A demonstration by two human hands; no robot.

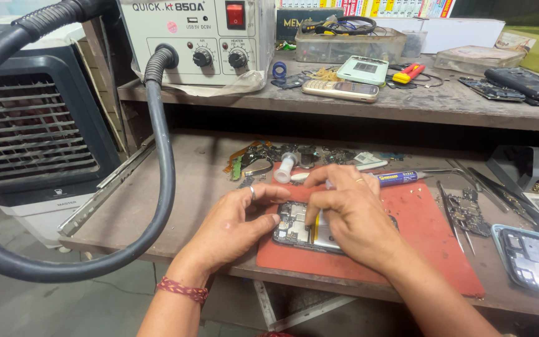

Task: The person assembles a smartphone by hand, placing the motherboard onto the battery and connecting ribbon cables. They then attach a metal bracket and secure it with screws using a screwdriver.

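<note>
Pressing on an opened phone (294,228) with both hands on the red mat (432,240), at the near edge of the table (207,162).

My left hand (235,221) pinches its left end; my right hand (350,215) lies curled over it, thumb down. I judge hard pressure could crack the board, or slide it toward the loose parts (469,215) to the right.

The right hand (350,215) hides most of the opened phone (294,228) on the red mat (432,240), so what its fingertips press cannot be told. At the right edge another opened phone (534,256) is cut off. The small parts (294,155) at the far side of the tabletop (176,200) are too tiny to identify.
</note>
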